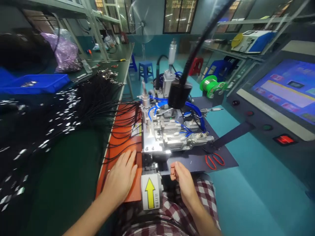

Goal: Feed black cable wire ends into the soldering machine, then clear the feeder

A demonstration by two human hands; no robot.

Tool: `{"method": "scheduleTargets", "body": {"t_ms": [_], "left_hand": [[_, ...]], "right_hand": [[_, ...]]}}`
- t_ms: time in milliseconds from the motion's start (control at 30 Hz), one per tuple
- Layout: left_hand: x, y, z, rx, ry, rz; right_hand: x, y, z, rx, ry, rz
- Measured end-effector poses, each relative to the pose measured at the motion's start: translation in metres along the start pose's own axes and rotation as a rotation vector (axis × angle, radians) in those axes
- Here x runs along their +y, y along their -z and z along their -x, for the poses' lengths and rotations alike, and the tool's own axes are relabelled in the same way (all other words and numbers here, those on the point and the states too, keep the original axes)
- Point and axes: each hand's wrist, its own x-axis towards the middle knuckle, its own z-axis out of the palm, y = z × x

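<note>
My left hand [123, 173] lies flat, palm down, on the orange board [134, 193], its fingers spread near the ends of several black cables [120, 131]. Those cables run from the left bench across the board to the metal machine [169, 131]. In front of the machine, my right hand [180, 175] is held with its fingers curled in; whatever they hold, if anything, is hidden. Between my hands sits a white cover [151, 191] with a yellow arrow. Red-handled scissors [215, 160] lie on the dark machine base [226, 157], right of my right hand.
A black cylinder on a thick cable [179, 93] hangs over the machine. At the right stands a control panel with a screen [290, 88]. A green spool [213, 86] is behind the machine. The left bench holds a cable heap [88, 95] and a blue tray [49, 83].
</note>
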Motion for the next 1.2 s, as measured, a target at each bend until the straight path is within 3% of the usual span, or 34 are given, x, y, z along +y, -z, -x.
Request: {"method": "scheduleTargets", "body": {"t_ms": [100,167,233,300,367,433,500,567,633,700,767,867,967,1200], "left_hand": [[-0.004,0.029,-0.005,-0.057,-0.040,0.030],[-0.006,0.044,0.016,-0.272,-0.173,0.133],[-0.009,0.048,0.049,-0.457,-0.425,0.131],[-0.015,0.043,0.080,-0.373,-0.539,-0.043],[-0.021,0.042,0.093,-0.398,-0.546,-0.202],[-0.027,0.051,0.085,-0.462,-0.650,-0.161],[-0.029,0.068,0.061,-0.471,-0.690,0.039],[-0.025,0.083,0.032,-0.370,-0.580,0.353],[-0.014,0.086,0.011,-0.267,-0.333,0.635],[0.001,0.077,0.001,-0.218,-0.160,0.806],[0.015,0.061,0.001,-0.228,-0.087,0.879],[0.027,0.040,0.008,-0.275,-0.052,0.918],[0.030,0.032,0.011,-0.322,-0.049,0.908],[0.045,0.050,-0.026,-0.500,-0.124,0.818]], "right_hand": [[-0.002,0.005,0.006,0.011,-0.013,0.044],[-0.003,0.010,0.009,0.012,-0.020,0.084],[-0.007,0.015,0.012,0.001,-0.039,0.098],[-0.011,0.015,0.014,-0.029,-0.055,0.109],[-0.017,0.011,0.017,-0.057,-0.047,0.115],[-0.023,0.004,0.021,-0.054,-0.026,0.116],[-0.029,-0.001,0.026,-0.036,0.001,0.128],[-0.033,-0.007,0.032,-0.047,0.033,0.170],[-0.037,-0.012,0.038,-0.115,0.060,0.212],[-0.040,-0.017,0.043,-0.210,0.069,0.215],[-0.043,-0.020,0.044,-0.279,0.070,0.204],[-0.044,-0.021,0.042,-0.318,0.078,0.198],[-0.042,-0.021,0.040,-0.322,0.091,0.205],[-0.043,-0.020,0.034,-0.261,0.176,0.227]]}}
